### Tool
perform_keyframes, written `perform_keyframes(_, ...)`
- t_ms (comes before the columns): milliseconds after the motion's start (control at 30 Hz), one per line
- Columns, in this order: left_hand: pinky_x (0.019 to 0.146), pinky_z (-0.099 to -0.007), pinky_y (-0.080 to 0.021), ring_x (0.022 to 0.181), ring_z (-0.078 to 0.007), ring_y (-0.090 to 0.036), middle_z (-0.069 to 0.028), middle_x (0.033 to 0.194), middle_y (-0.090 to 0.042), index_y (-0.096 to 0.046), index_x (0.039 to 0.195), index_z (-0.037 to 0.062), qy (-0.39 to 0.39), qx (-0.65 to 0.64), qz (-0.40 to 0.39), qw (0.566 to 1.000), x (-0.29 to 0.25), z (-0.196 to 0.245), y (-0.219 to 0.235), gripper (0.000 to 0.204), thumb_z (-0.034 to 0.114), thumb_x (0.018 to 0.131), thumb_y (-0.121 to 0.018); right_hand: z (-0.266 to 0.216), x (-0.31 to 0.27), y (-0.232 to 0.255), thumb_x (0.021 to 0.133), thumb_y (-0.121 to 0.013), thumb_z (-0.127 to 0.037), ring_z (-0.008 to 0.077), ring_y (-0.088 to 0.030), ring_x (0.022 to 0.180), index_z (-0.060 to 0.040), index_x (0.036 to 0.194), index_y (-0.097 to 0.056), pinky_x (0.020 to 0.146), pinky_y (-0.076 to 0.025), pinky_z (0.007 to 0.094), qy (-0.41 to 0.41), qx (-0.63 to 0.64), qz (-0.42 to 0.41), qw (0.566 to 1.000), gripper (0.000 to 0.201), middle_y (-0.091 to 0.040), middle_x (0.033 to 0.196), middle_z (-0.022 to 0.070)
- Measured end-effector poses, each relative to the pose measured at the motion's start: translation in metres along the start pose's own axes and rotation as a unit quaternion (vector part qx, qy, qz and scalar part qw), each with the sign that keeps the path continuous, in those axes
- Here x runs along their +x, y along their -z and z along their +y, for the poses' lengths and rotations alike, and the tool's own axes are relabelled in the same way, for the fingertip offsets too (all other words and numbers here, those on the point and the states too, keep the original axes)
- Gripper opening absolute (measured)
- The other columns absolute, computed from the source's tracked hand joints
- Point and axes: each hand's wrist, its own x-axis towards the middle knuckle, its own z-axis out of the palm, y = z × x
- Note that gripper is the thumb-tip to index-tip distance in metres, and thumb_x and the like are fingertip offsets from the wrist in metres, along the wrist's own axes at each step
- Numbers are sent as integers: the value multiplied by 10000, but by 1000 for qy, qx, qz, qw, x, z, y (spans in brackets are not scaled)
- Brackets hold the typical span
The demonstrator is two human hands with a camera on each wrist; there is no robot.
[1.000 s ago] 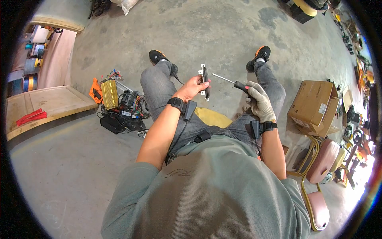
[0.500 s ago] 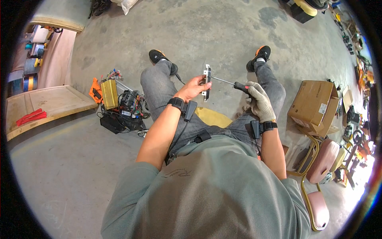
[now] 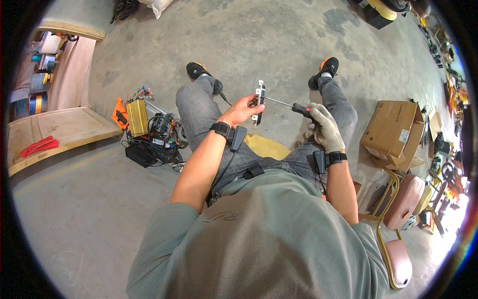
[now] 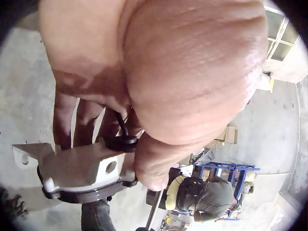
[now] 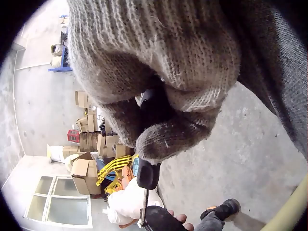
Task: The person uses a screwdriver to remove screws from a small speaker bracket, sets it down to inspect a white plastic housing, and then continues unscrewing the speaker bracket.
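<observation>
My bare left hand (image 3: pixel 241 110) grips a flat pale metal housing (image 4: pixel 84 171) with a black rim and holed mounting tabs. Its thumb (image 4: pixel 153 166) presses near the rim, and a black cable runs from a round grommet (image 4: pixel 121 143) between the fingers. In the gloved right hand (image 3: pixel 326 128) is a screwdriver (image 3: pixel 301 109) with a black handle and a bit of red. Glove fingers curl round that handle (image 5: pixel 148 174) in the right wrist view. The metal shaft (image 3: pixel 279 102) points left, its tip right at the housing's black side; the thumb hides the tip in the left wrist view.
Both hands are over the floor between the spread legs. A pile of electronics with a gold box (image 3: pixel 137 118) and cables lies left, beside a wooden board (image 3: pixel 74 130) bearing red strips (image 3: pixel 40 146). A cardboard box (image 3: pixel 391 127) and chairs (image 3: pixel 404 202) stand right.
The screwdriver's tip was apart from the housing and is now at it. The housing has turned and shifted slightly right in the left hand; the right hand has hardly moved.
</observation>
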Motion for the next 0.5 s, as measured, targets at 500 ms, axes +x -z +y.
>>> perform_keyframes(500,910,-293,-488,1003,-139,-620,-48,1127,-633,-543,1275,-12,2,34,1,999,0,-2,3,523,318,908,-715,-1,-7,-16,1004,-546,-235,101,-555,660,-66,1119,-581,572,-496,230,44,4,63,997,207,-592,867,33)
